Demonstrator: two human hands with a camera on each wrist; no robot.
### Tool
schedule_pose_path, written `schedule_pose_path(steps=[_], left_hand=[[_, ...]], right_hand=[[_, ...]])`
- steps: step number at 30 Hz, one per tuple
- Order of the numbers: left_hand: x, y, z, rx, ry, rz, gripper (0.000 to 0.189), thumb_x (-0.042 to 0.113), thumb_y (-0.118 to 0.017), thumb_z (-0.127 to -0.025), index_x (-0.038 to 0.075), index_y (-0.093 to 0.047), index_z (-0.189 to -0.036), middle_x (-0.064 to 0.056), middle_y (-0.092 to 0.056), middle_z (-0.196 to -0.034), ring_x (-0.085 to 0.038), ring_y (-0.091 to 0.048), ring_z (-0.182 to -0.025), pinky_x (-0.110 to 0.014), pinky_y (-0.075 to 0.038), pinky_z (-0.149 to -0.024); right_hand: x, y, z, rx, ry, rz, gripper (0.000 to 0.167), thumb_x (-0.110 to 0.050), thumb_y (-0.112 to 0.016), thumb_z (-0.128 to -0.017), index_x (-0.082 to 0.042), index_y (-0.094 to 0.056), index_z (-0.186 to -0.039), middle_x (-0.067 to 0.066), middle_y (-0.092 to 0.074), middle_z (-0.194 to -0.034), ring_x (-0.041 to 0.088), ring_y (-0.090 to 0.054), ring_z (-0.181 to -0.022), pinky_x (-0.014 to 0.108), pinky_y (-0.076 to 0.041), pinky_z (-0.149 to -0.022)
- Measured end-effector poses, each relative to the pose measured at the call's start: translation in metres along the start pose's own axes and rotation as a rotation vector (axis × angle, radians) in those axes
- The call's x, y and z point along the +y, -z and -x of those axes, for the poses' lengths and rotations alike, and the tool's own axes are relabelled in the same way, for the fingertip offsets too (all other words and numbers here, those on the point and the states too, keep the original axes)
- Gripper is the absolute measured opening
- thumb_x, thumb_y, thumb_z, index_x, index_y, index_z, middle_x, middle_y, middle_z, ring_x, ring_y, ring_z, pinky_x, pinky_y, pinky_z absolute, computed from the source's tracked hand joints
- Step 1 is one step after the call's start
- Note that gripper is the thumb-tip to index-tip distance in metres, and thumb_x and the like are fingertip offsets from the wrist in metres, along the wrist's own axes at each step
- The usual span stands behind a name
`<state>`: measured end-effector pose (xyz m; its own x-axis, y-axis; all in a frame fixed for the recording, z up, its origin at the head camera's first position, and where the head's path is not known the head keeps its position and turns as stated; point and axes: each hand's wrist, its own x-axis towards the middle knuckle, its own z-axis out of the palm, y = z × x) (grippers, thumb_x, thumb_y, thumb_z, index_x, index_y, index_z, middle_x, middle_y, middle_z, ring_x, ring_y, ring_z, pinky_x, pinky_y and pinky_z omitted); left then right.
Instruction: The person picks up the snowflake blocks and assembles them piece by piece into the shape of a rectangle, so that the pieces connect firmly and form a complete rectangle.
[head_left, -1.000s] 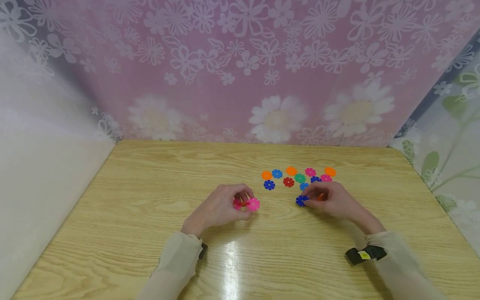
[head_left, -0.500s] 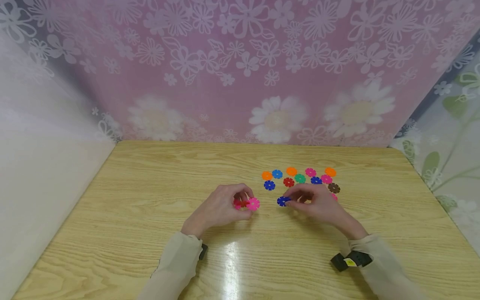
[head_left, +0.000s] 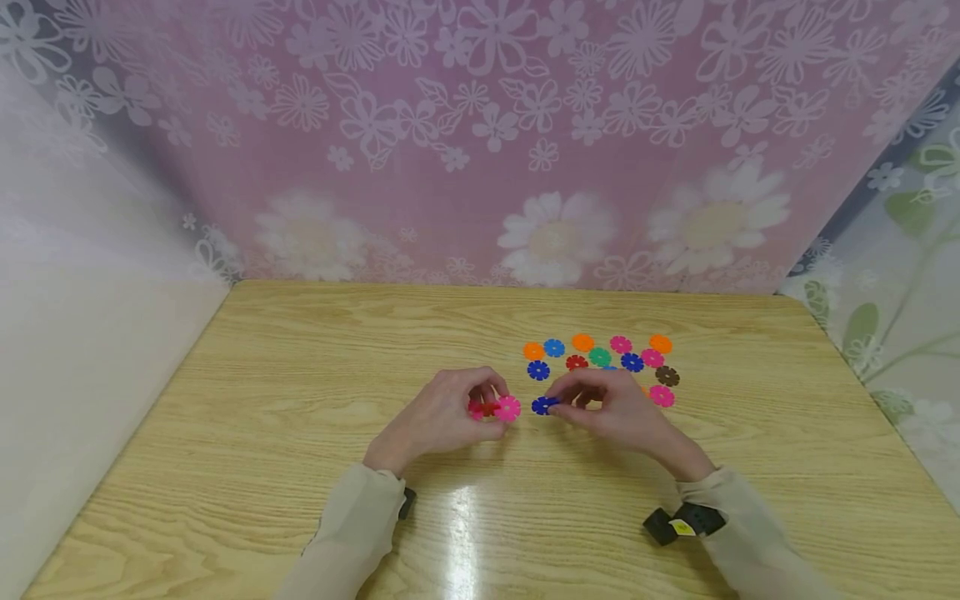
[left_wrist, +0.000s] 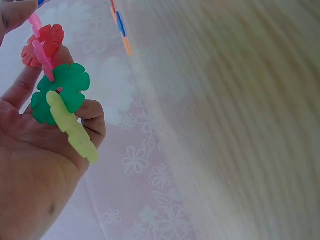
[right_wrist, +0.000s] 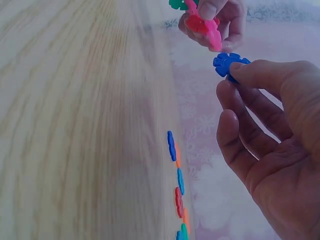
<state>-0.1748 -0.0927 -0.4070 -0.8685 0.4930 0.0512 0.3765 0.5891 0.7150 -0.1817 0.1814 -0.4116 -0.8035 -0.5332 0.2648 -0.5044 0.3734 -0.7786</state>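
Observation:
My left hand grips a chain of interlocking flower-shaped plastic discs. In the head view its end pink disc faces right. The left wrist view shows more of the chain: a red disc, a pink one, a green disc and a pale yellow disc at the end near the palm. Between thumb and fingertips my right hand pinches a dark blue disc. In the right wrist view that blue disc lies just short of the chain's pink end, a small gap between them in the head view.
Several loose discs lie behind the right hand, among them an orange disc, a brown disc and a blue disc. A wooden table runs back to a pink floral backdrop.
My right hand has moved left with the blue disc, bringing it close to the pink end of the chain. The left hand has stayed almost still.

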Motion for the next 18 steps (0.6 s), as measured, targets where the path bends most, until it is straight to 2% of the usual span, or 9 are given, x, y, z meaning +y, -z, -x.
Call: schedule_pose_path(steps=[6, 11, 18], left_hand=[[0.001, 0.001, 0.001, -0.007, -0.003, 0.002, 0.026, 0.031, -0.079, -0.084, 0.025, -0.067, -0.107, 0.012, -0.066, -0.087, -0.011, -0.062, -0.082, -0.025, -0.051, -0.073], [0.001, 0.001, 0.001, -0.012, -0.004, 0.012, 0.027, 0.029, -0.08, -0.084, 0.024, -0.067, -0.107, 0.012, -0.066, -0.087, -0.011, -0.062, -0.082, -0.026, -0.051, -0.074], [0.0, 0.001, 0.001, -0.016, -0.012, 0.01, 0.026, 0.029, -0.079, -0.084, 0.024, -0.067, -0.107, 0.012, -0.066, -0.087, -0.013, -0.063, -0.082, -0.025, -0.051, -0.073]], right_hand=[[-0.003, -0.005, -0.004, -0.021, 0.027, -0.011, 0.016, 0.0, -0.079, -0.086, -0.01, -0.076, -0.099, 0.008, -0.077, -0.09, 0.006, -0.069, -0.08, 0.025, -0.059, -0.069], [-0.006, -0.008, -0.007, -0.033, 0.034, -0.024, 0.018, 0.0, -0.079, -0.087, -0.012, -0.077, -0.1, 0.002, -0.077, -0.092, 0.005, -0.069, -0.079, 0.026, -0.06, -0.068], [-0.007, -0.012, -0.009, -0.006, 0.08, -0.025, 0.018, 0.002, -0.078, -0.086, -0.009, -0.077, -0.099, 0.006, -0.076, -0.091, 0.005, -0.069, -0.077, 0.026, -0.06, -0.066]])
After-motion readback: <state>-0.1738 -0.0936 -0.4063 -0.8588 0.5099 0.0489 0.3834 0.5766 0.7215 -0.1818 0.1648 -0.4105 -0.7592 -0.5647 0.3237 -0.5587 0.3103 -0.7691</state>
